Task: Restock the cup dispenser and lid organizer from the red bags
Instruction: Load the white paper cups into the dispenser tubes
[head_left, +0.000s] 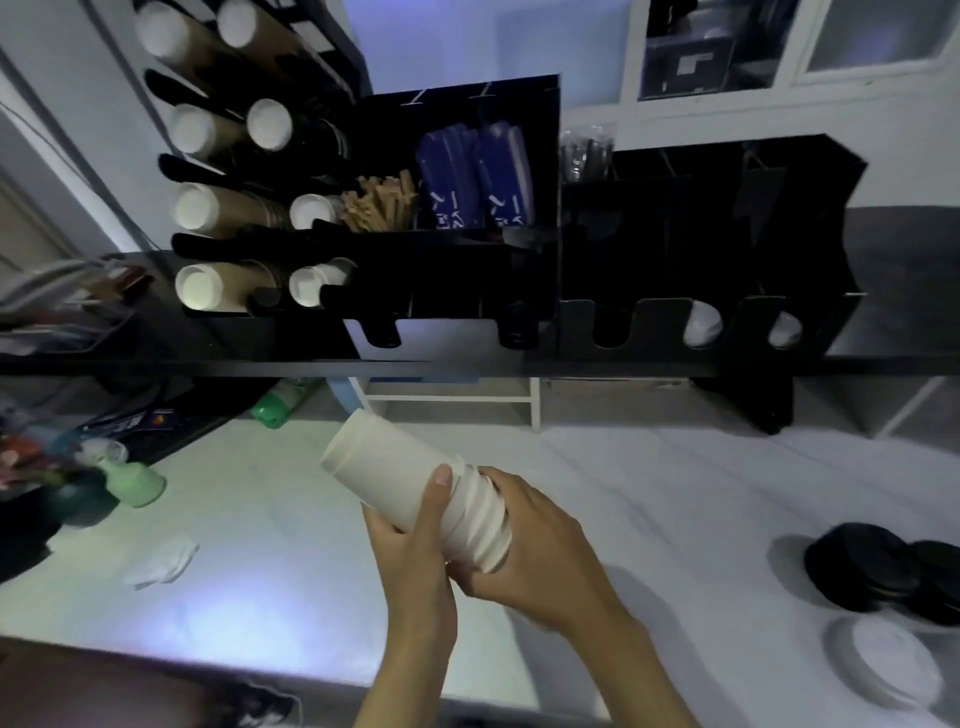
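A stack of white paper cups (384, 467) lies tilted in both my hands above the white table, its closed bottoms pointing up and left. My left hand (415, 540) grips the stack's middle, thumb across the top. My right hand (535, 551) wraps around the rim end of the stack. The black cup dispenser (249, 171) stands on the shelf at upper left, its tubes filled with brown and white cups. The black lid organizer (675, 322) sits on the shelf to the right, with white lids (701, 325) showing in two slots. No red bag is in view.
Black lids (883, 571) and a white lid stack (883, 665) lie on the table at right. A crumpled white tissue (166, 564) and a green bottle (135, 480) lie at left. Wooden stirrers (379, 202) and blue packets (475, 176) fill the middle organizer.
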